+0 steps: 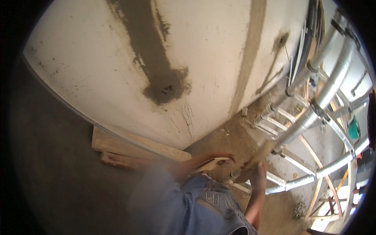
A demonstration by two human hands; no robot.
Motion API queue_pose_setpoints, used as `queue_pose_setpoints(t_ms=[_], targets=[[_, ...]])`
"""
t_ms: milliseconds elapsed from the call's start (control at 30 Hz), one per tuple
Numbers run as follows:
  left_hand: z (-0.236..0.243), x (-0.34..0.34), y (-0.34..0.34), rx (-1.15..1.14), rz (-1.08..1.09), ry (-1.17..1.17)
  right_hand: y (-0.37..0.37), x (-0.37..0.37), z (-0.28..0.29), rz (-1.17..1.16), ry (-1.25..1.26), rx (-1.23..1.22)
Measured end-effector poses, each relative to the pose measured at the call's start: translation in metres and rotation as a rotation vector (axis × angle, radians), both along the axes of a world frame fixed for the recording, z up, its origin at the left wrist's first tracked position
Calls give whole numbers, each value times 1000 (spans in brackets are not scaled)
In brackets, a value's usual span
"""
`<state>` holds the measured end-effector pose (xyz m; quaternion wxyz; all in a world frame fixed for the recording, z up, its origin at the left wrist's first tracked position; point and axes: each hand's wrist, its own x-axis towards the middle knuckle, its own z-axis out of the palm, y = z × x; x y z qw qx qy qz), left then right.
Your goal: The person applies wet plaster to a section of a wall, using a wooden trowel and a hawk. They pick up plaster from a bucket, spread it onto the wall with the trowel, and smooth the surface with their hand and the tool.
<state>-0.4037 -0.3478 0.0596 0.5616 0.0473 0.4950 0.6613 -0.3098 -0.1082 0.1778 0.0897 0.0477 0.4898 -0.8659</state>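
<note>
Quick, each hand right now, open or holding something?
Left hand: at a pale curved piece; grip can't be told.
Right hand: closed on a blurred tan piece.

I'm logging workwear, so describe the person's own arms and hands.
The left hand and right hand wear no gloves. Both forearms are bare. The left sleeve is blue-grey and blurred; the shirt has a darker front with pale lettering.

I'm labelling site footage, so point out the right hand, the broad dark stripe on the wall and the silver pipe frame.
Right hand [257, 177]: head view, middle of the hand.
Broad dark stripe [149, 51]: head view, its middle section.
Silver pipe frame [296, 130]: head view, a slanting pipe.
</note>
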Motion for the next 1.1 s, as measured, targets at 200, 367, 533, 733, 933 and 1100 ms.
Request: queue_pose_setpoints(t_ms=[200,367,533,733,933,1100], targets=[[-74,35,-149,120,898,-191,-124,-118,-6,543,-345,-5],[-101,95,-200,242,1262,-192,-226,-197,115,740,171,105],[-122,153,-212,327,1492,-165,-324,-282,275,177,1128,274],[-151,238,-183,435,1689,-195,-411,-349,350,-518,1648,460],[-164,271,-163,478,1798,-211,-429,-335,224,-338,1580,612],[-167,241,-166,501,1757,-192,-358,-370,79,-86,1709,824]])
